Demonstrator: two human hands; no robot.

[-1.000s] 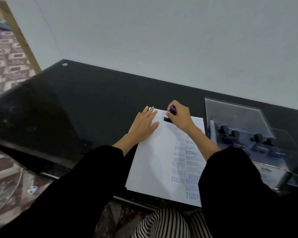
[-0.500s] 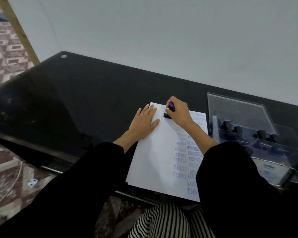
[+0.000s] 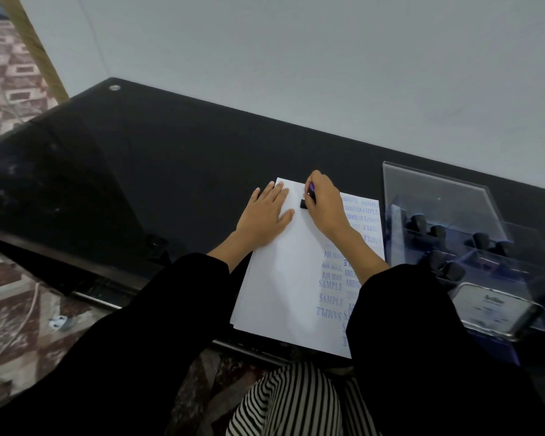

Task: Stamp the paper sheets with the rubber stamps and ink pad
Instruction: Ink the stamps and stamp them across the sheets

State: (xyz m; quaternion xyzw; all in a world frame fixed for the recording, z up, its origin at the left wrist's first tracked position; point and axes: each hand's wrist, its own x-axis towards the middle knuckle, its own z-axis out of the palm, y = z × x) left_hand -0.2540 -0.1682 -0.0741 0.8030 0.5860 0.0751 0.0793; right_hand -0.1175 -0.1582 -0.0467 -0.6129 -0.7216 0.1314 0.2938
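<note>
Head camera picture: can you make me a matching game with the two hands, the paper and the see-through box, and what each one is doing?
Things:
1. left hand
2. right hand
3. paper
4. clear box

States:
a. holds spare stamps with dark knobs
b. grips a small stamp
c. rests flat on the paper
d. has blue words printed on it

Pairs: 1-c; 2-b; 3-d; 4-a.

Blue stamped words on the paper sheet [image 3: 280, 278], right of frame centre, read "AIR MAIL" and "SAMPLE", repeated, some upside down. The ink pad tin [image 3: 491, 306] label at lower right is too blurred to read.
</note>
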